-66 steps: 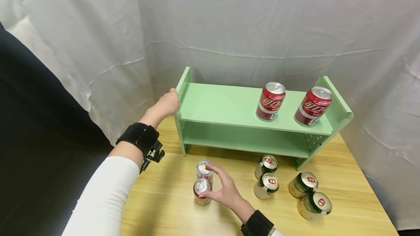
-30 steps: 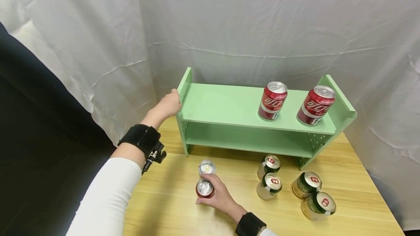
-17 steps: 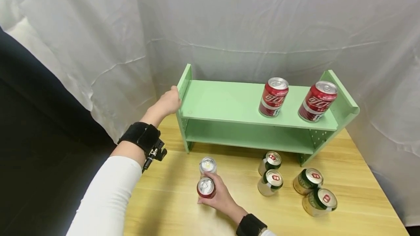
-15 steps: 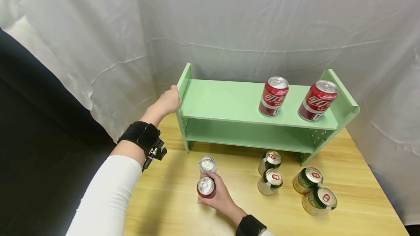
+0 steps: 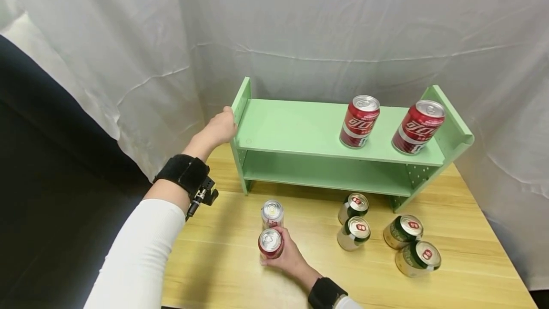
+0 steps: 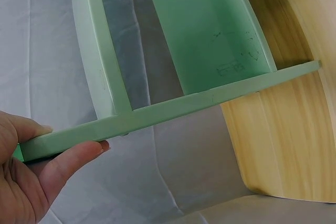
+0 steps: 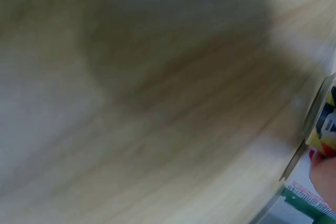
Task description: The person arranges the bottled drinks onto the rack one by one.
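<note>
- while the left hand (image 5: 222, 125) holds the green shelf (image 5: 291, 120) by its left side panel, its thumb and fingers are clamped on both faces of that board, as the left wrist view shows.
- the right hand (image 5: 291, 255) has its thumb and fingers curled round a red can (image 5: 270, 241), in front of the shelf at the wooden table (image 5: 240, 271); whether the can's base touches the wood i cannot tell.
- a pale can (image 5: 272, 211) stands just behind that one, nearer the shelf.
- two labelled red cans (image 5: 359, 124) stand apart on the upper board, toward its right end.
- four gold-lidded cans (image 5: 353, 235) stand on the table in two pairs, to the right of the right hand.
- a black strap (image 5: 181, 170) circles each wrist.
- a white curtain (image 5: 300, 23) hangs behind the shelf.
</note>
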A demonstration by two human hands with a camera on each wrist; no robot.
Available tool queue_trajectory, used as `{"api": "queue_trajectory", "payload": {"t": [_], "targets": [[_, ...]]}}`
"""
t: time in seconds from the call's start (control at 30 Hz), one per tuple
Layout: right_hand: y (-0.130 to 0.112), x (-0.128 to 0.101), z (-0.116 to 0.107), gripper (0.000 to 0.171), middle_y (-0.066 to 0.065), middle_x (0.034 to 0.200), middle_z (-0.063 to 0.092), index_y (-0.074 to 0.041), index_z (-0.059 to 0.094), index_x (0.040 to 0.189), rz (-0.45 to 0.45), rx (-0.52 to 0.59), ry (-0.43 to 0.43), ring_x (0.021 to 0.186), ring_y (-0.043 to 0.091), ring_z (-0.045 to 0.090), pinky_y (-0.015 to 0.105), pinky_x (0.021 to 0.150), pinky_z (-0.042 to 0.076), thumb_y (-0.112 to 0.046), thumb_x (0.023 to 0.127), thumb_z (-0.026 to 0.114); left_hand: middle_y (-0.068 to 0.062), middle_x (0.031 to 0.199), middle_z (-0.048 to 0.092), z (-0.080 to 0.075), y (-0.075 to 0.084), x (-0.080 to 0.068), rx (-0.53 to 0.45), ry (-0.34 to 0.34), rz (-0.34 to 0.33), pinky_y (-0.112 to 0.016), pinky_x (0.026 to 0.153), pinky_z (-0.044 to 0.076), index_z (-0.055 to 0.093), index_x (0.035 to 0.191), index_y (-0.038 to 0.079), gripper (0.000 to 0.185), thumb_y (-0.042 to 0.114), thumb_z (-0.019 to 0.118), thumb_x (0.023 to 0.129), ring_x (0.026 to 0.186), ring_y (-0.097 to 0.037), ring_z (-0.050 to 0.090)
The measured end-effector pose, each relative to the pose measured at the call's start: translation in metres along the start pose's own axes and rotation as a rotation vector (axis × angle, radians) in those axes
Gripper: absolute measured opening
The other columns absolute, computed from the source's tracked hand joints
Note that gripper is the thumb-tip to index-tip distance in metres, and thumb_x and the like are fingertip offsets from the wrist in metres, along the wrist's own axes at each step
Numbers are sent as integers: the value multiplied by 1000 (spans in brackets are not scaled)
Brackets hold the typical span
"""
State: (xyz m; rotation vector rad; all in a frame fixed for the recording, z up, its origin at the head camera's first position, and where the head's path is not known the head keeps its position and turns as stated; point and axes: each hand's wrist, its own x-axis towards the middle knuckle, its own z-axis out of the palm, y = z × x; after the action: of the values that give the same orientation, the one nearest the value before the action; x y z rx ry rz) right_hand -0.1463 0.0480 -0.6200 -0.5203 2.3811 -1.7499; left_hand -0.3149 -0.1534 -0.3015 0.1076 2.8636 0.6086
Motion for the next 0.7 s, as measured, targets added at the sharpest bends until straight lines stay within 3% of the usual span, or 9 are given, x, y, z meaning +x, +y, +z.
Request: {"api": "queue_trajectory", "payload": {"t": [0.23, 0.5, 0.7], "targets": [[7, -3, -4, 91, 17, 127, 54, -4, 36, 134, 22, 0, -112, 118, 37, 50, 56, 101, 36, -2, 58, 86, -13, 81, 48, 3, -2, -2, -15, -13, 5, -30, 58, 43, 11, 139, -13, 52, 9, 31, 96, 64, -22, 48], [7, -1, -2, 85, 9, 120, 60, -6, 45, 127, 33, -55, -32, 112, 27, 55, 45, 98, 43, -5, 53, 89, -15, 85, 50, 2, 1, 1, -21, -4, 10, -31, 60, 44, 7, 142, -12, 55, 8, 30, 96, 67, -23, 49], [10, 1, 0, 87, 8, 119, 60, -5, 45, 127, 6, -42, -40, 112, 24, 56, 42, 99, 43, -7, 52, 89, -15, 85, 50, 2, -1, 1, -19, 7, 2, -31, 60, 44, 10, 141, -12, 53, 8, 30, 96, 68, -24, 49]]}}
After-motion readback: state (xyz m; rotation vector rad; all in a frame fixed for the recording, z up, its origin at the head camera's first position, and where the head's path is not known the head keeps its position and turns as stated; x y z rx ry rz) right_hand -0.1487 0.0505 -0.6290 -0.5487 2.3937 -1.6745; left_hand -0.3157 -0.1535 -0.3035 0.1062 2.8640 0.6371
